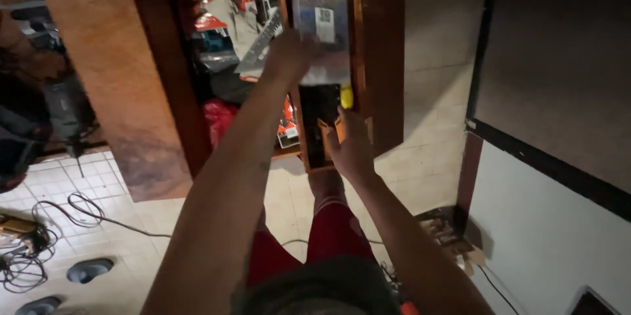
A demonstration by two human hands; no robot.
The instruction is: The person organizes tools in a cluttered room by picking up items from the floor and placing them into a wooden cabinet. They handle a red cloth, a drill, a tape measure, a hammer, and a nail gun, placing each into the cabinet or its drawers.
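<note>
above the crammed wooden cabinet (164,91), the left hand (289,57) grips a clear compartment box (321,9) from below while the right hand (351,147) grasps an orange-black tool (330,132), so the tilted box could slip and spill.

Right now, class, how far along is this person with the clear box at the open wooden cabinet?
Done: the cabinet stands open, its shelves crowded. In hand: the left hand holds the clear compartment box up inside the opening, while the right hand rests on a dark and orange item lower down. Left: the box is not yet set down or released.
</note>
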